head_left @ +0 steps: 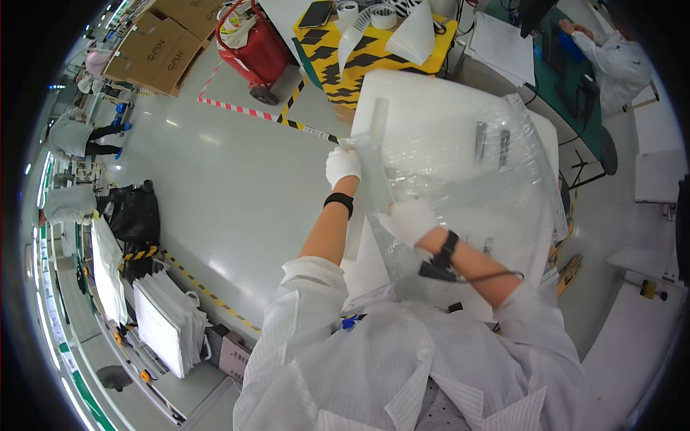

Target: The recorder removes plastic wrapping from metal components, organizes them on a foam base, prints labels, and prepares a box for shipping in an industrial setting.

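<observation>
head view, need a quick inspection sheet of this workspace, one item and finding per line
surface: white foam-like block, partly covered
job's things: clear plastic film, wrinkled, over the block
clutter: phone and tape rolls on a yellow-black striped table
hands: left hand, gloved, closed on the film; right hand, gloved, blurred, at the film, grip unclear
cables: dark cable at the right wrist
surroundings: cardboard boxes, red wheeled unit, co-worker at a green desk

Red wheeled cart [257, 54] at 11 o'clock; cardbd boxes [154, 54] btwn 10 & 11. Blk/yel table [323, 44] w/ tape rolls [383, 17], 12 o'clock. Seated co-worker [624, 68] at 2, blk bag [134, 214] at 9.
</observation>
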Tool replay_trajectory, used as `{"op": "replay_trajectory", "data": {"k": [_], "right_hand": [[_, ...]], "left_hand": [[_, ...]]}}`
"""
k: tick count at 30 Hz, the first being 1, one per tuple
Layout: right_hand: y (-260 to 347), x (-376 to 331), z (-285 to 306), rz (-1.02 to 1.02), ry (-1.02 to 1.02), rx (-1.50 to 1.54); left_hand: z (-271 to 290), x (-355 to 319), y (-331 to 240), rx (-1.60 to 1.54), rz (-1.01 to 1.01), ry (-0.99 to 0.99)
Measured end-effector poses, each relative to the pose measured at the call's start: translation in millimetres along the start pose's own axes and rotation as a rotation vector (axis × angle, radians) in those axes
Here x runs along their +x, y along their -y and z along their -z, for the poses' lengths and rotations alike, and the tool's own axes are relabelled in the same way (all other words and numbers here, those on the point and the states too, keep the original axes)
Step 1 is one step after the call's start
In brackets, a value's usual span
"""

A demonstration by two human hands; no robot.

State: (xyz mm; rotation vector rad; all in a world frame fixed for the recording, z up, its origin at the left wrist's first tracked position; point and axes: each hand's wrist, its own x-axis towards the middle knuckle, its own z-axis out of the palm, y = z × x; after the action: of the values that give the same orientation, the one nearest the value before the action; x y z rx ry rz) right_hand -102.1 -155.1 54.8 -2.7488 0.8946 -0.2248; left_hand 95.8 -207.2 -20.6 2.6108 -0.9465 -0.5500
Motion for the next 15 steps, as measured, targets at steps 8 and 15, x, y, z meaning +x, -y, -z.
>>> {"op": "replay_trajectory", "data": {"k": [8,15], "right_hand": [[32,-10,-36,0.056,0.323,0.047],[20,-127,78,-0.112,0.678,0.066]], "left_hand": [[-30,-27,23,-0.05,-0.069,-0.14],[-22,-15,19,-0.133,-0.016,-0.167]]}}
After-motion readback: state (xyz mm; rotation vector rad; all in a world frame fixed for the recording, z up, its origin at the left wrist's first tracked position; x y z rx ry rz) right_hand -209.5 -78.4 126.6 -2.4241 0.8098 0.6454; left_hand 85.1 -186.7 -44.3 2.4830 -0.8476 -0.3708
